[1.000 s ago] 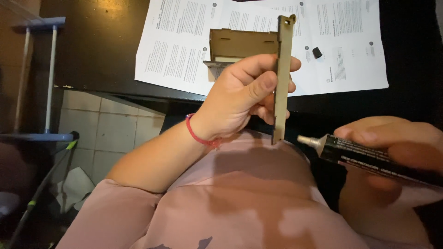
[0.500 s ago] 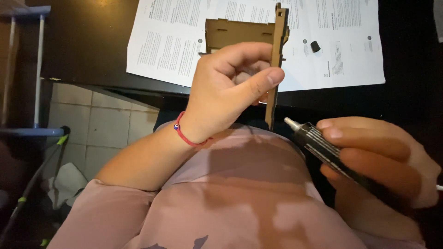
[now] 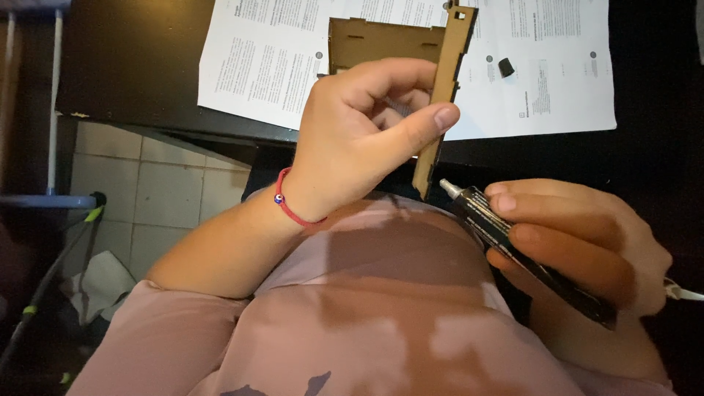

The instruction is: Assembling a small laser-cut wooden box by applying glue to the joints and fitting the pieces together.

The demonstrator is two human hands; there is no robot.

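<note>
My left hand (image 3: 367,132) pinches a thin notched wooden strip (image 3: 444,88), held edge-on and nearly upright above my lap. A red cord bracelet circles that wrist. My right hand (image 3: 579,242) grips a black glue tube (image 3: 506,235), its pale nozzle pointing up-left, a little right of the strip's lower end and just apart from it. Behind my left hand, a brown wooden box-like piece (image 3: 381,44) with slots rests on the printed sheets.
White printed instruction sheets (image 3: 543,81) lie on the dark table (image 3: 132,66), with a small black cap (image 3: 506,67) on them. Pale floor tiles and a metal frame (image 3: 51,198) show at the left. My pink shirt fills the lower view.
The strip and my left hand have shifted slightly right in view. My right hand has drawn in from the right and tilted the tube, so its nozzle now sits near the strip's lower end.
</note>
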